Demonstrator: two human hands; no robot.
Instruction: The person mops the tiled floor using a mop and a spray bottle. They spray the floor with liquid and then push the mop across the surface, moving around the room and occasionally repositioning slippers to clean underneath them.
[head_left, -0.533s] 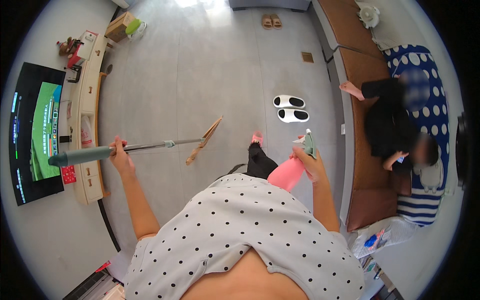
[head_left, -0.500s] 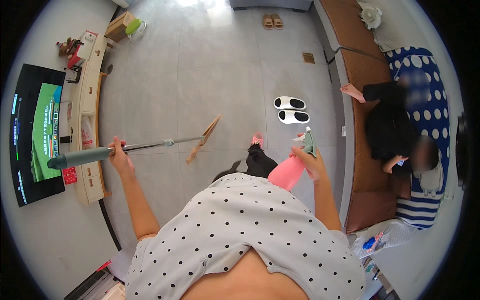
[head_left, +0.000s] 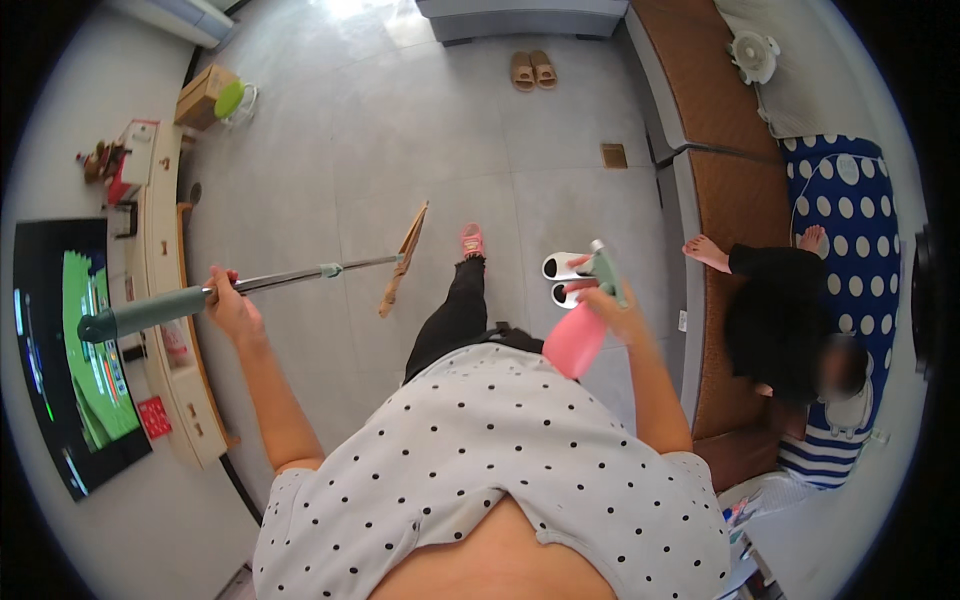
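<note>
My left hand (head_left: 235, 305) is wrapped round the pole of a flat mop (head_left: 285, 281). Its thick grey-green grip sticks out to the left of the fist, and a metal pole with a pale green collar runs right. A narrow tan mop head (head_left: 405, 262) lies slanted on the floor at the far end. In my right hand (head_left: 622, 312) is a pink spray bottle (head_left: 575, 342), held by the neck just under its grey-green trigger head. The index finger is stretched toward the trigger; whether it presses cannot be seen. The bottle hangs near my waist.
White slippers (head_left: 562, 278) lie beyond the bottle, brown slippers (head_left: 533, 70) farther off. A brown-cushioned sofa (head_left: 745, 215) lines the right, with a person in black (head_left: 775, 325) on it. A cream cabinet (head_left: 165, 230) and television (head_left: 75, 350) stand left. A carton (head_left: 205, 97) and green stool (head_left: 230, 100) are far left.
I have stepped forward, a pink-shod foot now reaching farther out. The white slippers are nearer and partly behind my right hand. Both hands keep their holds; the mop head is turned more upright.
</note>
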